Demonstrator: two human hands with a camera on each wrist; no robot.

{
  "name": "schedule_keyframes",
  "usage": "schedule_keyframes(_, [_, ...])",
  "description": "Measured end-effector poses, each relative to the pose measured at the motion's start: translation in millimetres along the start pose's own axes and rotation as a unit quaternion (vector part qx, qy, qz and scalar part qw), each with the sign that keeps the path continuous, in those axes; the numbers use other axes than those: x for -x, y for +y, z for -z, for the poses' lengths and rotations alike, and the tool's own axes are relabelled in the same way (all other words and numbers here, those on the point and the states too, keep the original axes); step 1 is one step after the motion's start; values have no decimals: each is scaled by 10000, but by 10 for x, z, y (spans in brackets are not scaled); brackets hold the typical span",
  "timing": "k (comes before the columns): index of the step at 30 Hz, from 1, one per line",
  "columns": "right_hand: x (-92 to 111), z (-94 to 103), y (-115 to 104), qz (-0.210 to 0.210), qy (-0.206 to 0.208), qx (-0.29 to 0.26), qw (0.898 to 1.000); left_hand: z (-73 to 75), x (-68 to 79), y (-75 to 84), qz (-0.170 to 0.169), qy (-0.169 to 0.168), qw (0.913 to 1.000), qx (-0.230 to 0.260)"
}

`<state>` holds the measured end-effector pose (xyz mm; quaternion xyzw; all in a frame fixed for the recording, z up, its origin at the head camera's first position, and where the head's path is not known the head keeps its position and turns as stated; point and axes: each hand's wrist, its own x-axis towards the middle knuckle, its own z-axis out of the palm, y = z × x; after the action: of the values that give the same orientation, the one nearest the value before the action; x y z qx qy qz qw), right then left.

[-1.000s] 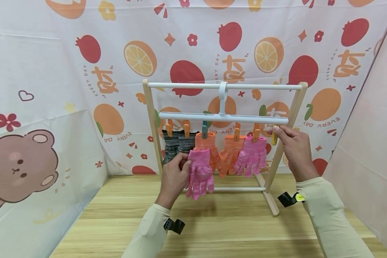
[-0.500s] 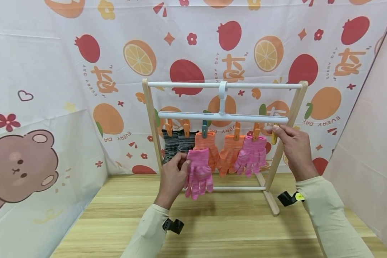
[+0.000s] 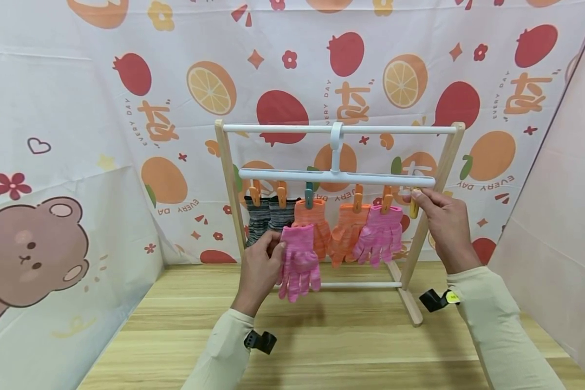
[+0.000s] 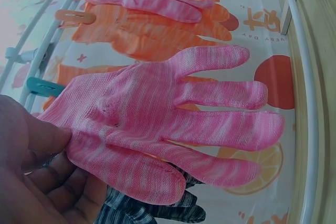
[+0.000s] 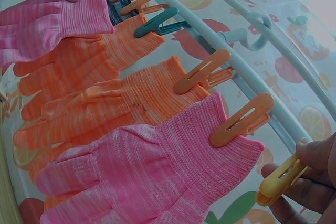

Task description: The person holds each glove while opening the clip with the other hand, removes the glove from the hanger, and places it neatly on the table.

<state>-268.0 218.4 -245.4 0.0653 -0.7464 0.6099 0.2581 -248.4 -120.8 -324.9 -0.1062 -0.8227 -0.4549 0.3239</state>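
Head view: held pink glove (image 3: 299,262) edges left while the yellow clip (image 3: 414,208) stays put

Nearest spreads the wooden worktop (image 3: 346,352). Above it, the left hand (image 3: 258,268) has thumb and fingers together on the cuff of the held pink glove, which hangs in front of the left orange glove (image 3: 323,235). Compared with a second ago, hand and glove have shifted slightly left; no clip has come onto that cuff.

To the right and a little farther, the right hand (image 3: 448,227) is clamped on the yellow clip, just below the right end of the hanger (image 3: 292,174), with no visible shift. Whether its jaws are squeezed apart is unclear. Glove and clip stay well apart, so I judge the work barely advanced: the held pink glove appears supported by the left hand alone.

Beyond it, under the hanger, hang from left to right two dark knit gloves (image 3: 258,222) on orange clips (image 3: 282,195), the left orange glove on a teal clip (image 3: 309,196), then the right orange glove (image 3: 343,244) and the hung pink glove (image 3: 380,235), also on orange clips. Their order is unchanged. Above, the hanger hooks over the rack's top rail (image 3: 273,129); farthest is the fruit-print backdrop (image 3: 312,54).
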Motion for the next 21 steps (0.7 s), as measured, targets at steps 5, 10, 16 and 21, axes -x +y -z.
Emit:
schedule_keyframes(5, [-3,0,2,6,1,37,10000,26,-3,-6,116,-12,9999,-32])
schedule_keyframes(10, [-4,4,0,22,-10,44,10000,49,-1,-11,190,-15,9998,-89])
schedule_keyframes(16, [-3,-4,0,48,-9,21,10000,64,3,-16,156,7,9998,-77])
schedule_keyframes(21, [-2,0,-2,19,-3,92,10000,76,4,-31,119,16,9999,-101])
